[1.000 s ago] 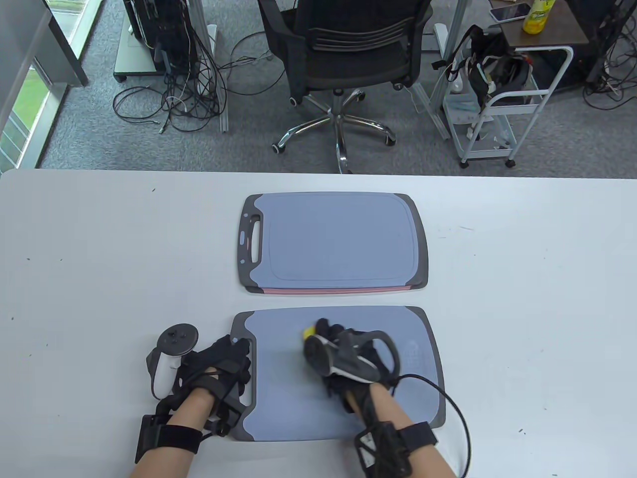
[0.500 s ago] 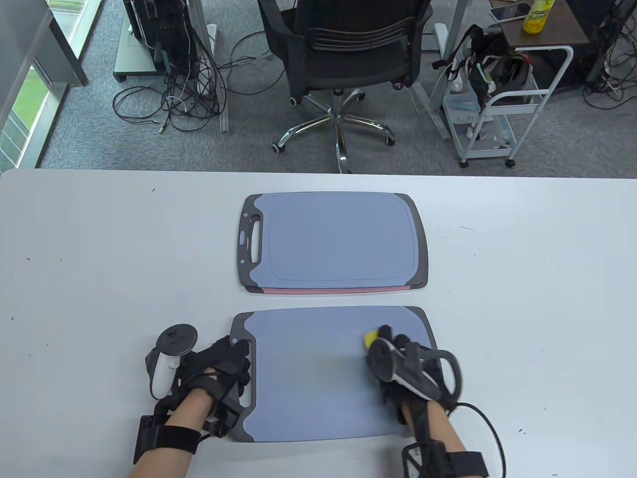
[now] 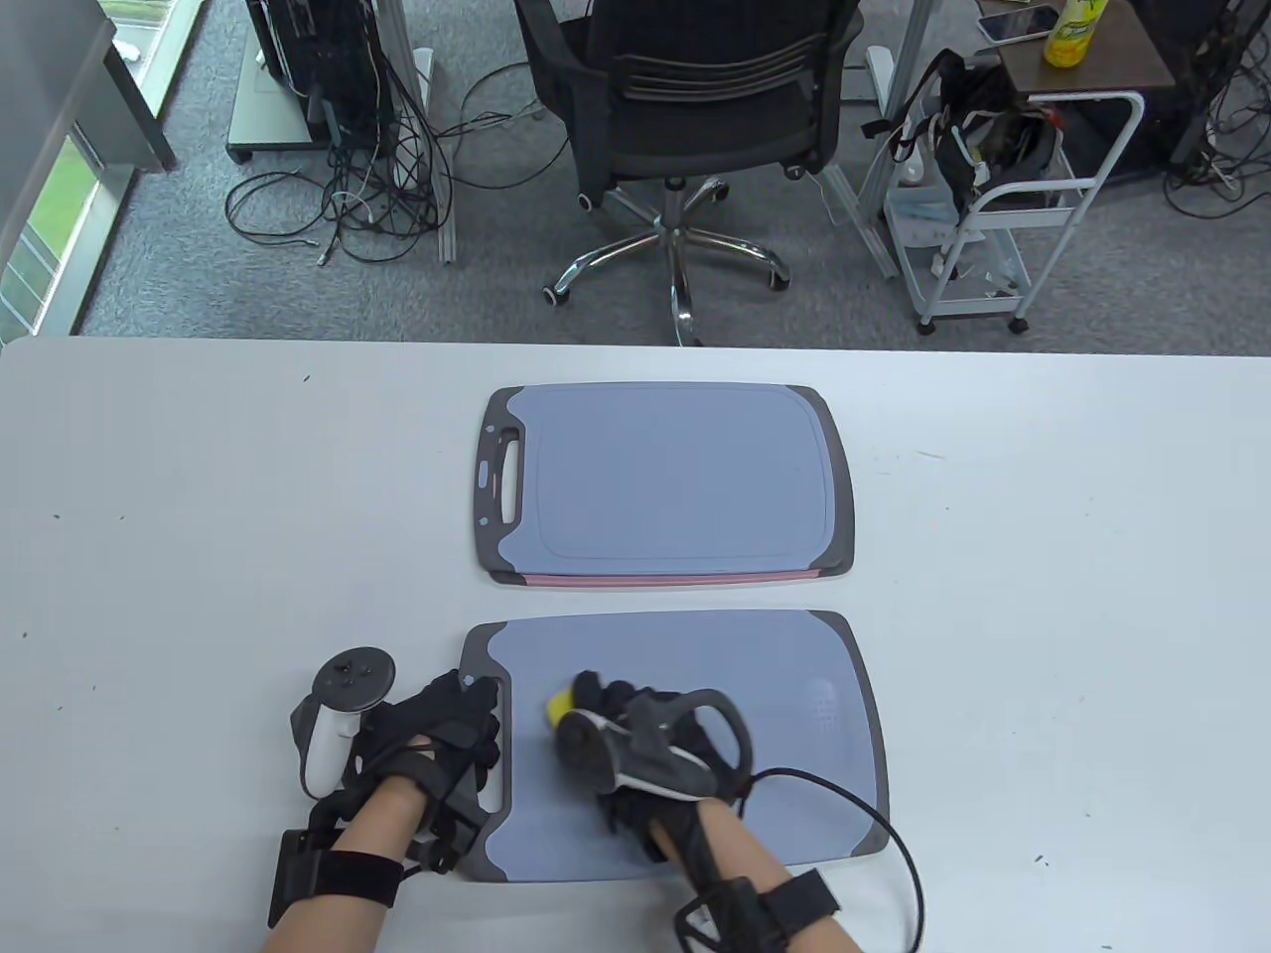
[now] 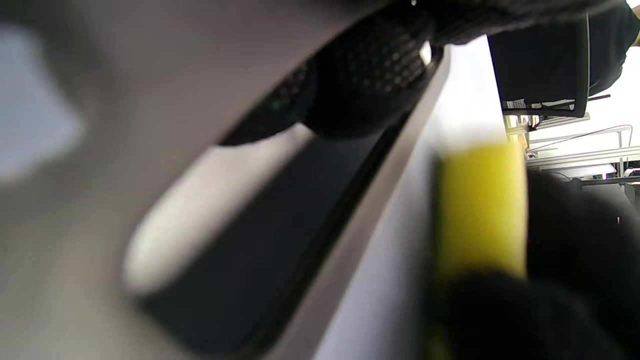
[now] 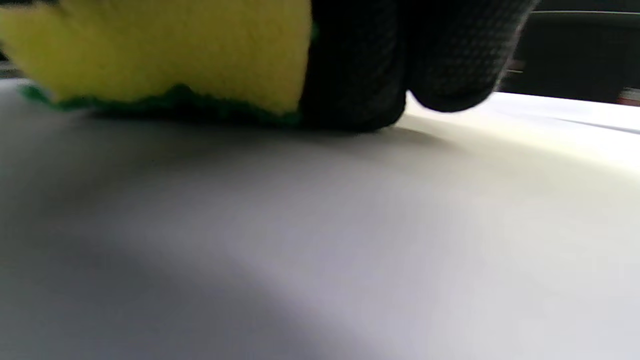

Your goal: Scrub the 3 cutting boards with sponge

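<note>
Sponge (image 3: 562, 704), yellow with green scrub face, clenched in right hand (image 3: 650, 749), pressed flat on left half of near cutting board (image 3: 794, 774), close to handle end. Fingers (image 5: 360, 65) wrapped round sponge, tips touching board surface. Left hand (image 3: 437, 740) gripping board's handle slot, pinning it to counter (image 3: 1043, 596). Far cutting board (image 3: 675, 476) lying apart, stacked over another with pink edge (image 3: 665, 580) showing beneath. Probably mid-scrub on first board, two untouched. Risks: sponge running into left-hand fingers at handle end; board skidding on smooth counter if left grip loosens; corners and rim missed; sponge rolling onto yellow side under sideways pressure.
</note>
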A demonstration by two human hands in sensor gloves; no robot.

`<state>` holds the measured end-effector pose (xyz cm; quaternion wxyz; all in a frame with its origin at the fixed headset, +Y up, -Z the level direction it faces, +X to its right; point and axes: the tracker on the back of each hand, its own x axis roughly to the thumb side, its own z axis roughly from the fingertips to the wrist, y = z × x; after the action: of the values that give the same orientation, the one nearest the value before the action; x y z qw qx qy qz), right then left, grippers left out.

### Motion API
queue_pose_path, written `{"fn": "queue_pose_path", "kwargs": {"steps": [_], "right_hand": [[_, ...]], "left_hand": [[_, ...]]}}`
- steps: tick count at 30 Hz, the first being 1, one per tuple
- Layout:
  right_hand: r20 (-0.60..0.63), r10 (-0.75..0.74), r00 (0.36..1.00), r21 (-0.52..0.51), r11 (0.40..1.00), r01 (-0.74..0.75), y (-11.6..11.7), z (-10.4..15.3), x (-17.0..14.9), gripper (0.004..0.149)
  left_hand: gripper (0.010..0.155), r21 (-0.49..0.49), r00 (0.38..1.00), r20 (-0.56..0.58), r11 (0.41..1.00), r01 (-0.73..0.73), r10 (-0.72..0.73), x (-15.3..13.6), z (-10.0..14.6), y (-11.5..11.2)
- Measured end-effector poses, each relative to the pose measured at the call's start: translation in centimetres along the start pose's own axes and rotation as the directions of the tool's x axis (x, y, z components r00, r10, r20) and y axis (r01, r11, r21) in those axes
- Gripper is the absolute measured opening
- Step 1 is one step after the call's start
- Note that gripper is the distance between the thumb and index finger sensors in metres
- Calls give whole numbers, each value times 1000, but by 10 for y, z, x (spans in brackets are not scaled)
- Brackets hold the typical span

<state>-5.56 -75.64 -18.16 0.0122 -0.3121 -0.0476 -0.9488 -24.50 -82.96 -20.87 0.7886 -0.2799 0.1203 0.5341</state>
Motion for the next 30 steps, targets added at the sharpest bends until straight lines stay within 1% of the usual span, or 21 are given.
{"fn": "queue_pose_path", "kwargs": {"steps": [1, 2, 4, 5, 6, 7, 8, 9, 11, 13, 14, 16, 18, 20, 22, 23, 24, 25, 27, 28, 30], "right_hand": [[11, -9, 1000, -15, 1000, 10, 0, -3, 11, 72], [-15, 12, 1000, -17, 1000, -12, 0, -3, 11, 71], [-16, 35, 999, -4, 999, -35, 0, 2, -4, 71], [-89, 27, 996, -30, 999, -29, 3, 10, -26, 70], [-119, 36, 992, -21, 999, -39, 4, 15, -36, 70], [-179, 49, 983, 0, 999, -50, 7, 26, -62, 70], [-271, 22, 962, -6, 1000, -24, 11, 46, -97, 70], [-326, 6, 945, -4, 1000, -7, 13, 56, -115, 70], [-483, -14, 876, 2, 1000, 17, 20, 91, -163, 70], [-581, 17, 814, 35, 999, 5, 25, 116, -197, 69], [-643, 38, 765, 57, 998, -2, 26, 133, -215, 70], [-670, 12, 743, 39, 999, 18, 28, 143, -226, 70], [-634, -10, 773, 26, 999, 34, 24, 129, -210, 70], [-507, -31, 861, 20, 999, 48, 19, 104, -178, 71], [-357, -43, 933, -26, 999, 36, 12, 69, -124, 71], [-256, -32, 966, -18, 999, 28, 10, 52, -93, 71], [-205, -8, 979, -23, 1000, 4, 8, 42, -70, 71], [-113, 48, 992, -17, 999, -50, 5, 28, -35, 71], [35, 87, 996, -35, 996, -85, 1, 14, 14, 71], [60, 85, 995, -40, 996, -83, 1, 10, 27, 72], [17, 147, 989, -29, 989, -147, 0, 7, 27, 73]], "left_hand": [[52, -2, 1000, -1, 1000, -2, 2, 0, 0, 0], [52, -2, 1000, -3, 1000, -5, 5, 0, 0, 0], [52, -7, 1000, -3, 1000, -9, 9, 0, 0, 0], [52, -5, 1000, -4, 1000, -7, 7, 0, 0, 0], [52, -5, 1000, -4, 1000, -5, 5, 0, 0, 1], [52, -7, 1000, -3, 1000, -7, 7, 0, 0, 1], [52, -6, 1000, -3, 1000, -6, 6, 0, 0, 0], [52, 2, 1000, -3, 1000, 1, -1, 0, 0, 0], [52, 9, 1000, -5, 1000, 7, -7, 1, 0, 0], [52, 10, 1000, -5, 1000, 9, -9, 1, 0, 0], [52, 11, 1000, -5, 1000, 9, -9, 1, 0, 0], [52, 20, 1000, -6, 1000, 18, -18, 1, 0, 0], [52, 24, 1000, -8, 999, 21, -21, 1, 0, 0], [52, 19, 1000, -6, 1000, 14, -14, 1, 0, 0], [52, 22, 1000, -6, 1000, 15, -15, 1, 0, 0], [52, 17, 1000, -6, 1000, 12, -12, 1, 0, 0], [52, 14, 1000, -7, 1000, 11, -10, 1, 0, 0], [52, 7, 1000, -6, 1000, 6, -6, 1, 0, 1], [51, 16, 1000, -7, 1000, 3, -3, 1, 1, 0], [51, 48, 1000, -13, 999, 25, -24, 1, 2, -1], [51, 53, 999, -15, 998, 36, -35, 2, 3, -1]]}}
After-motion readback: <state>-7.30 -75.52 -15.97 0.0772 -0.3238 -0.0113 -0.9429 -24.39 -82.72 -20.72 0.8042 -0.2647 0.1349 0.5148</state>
